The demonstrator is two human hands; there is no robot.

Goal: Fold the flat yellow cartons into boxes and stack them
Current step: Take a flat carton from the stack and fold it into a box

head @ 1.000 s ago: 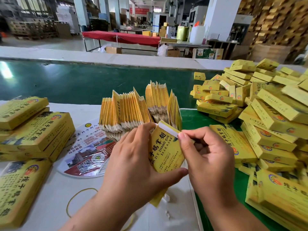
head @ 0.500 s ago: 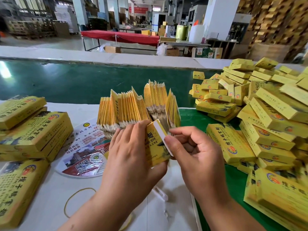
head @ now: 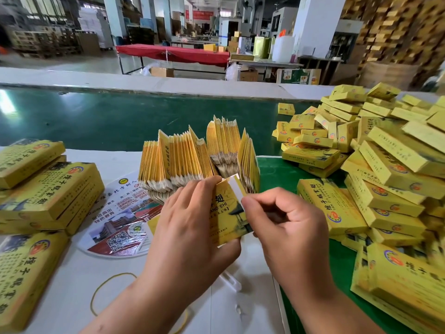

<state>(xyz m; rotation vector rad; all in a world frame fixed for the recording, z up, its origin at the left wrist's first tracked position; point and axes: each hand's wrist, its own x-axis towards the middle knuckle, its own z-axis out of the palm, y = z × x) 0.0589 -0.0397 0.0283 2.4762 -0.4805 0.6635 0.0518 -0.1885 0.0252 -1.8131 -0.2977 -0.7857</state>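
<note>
My left hand point(head: 190, 227) grips a yellow carton point(head: 228, 218) from the left, thumb under its lower edge and fingers over its top. My right hand point(head: 286, 227) pinches the carton's white end flap point(head: 237, 186) between thumb and forefinger. Just behind the hands a fanned bundle of flat yellow cartons point(head: 199, 155) stands on edge. Folded yellow boxes lie in a loose heap point(head: 375, 165) on the right and in stacks point(head: 45, 189) on the left.
A round printed fan point(head: 122, 218) lies on the white tabletop point(head: 149, 297), with a yellow rubber band point(head: 113, 278) near my left wrist. A green belt point(head: 96, 116) runs behind the table. Green matting point(head: 342, 268) sits under the right heap.
Both hands moved up and a little left with the carton, closer to the fanned bundle. The carton now sits flatter and my right fingers have closed on its white flap.
</note>
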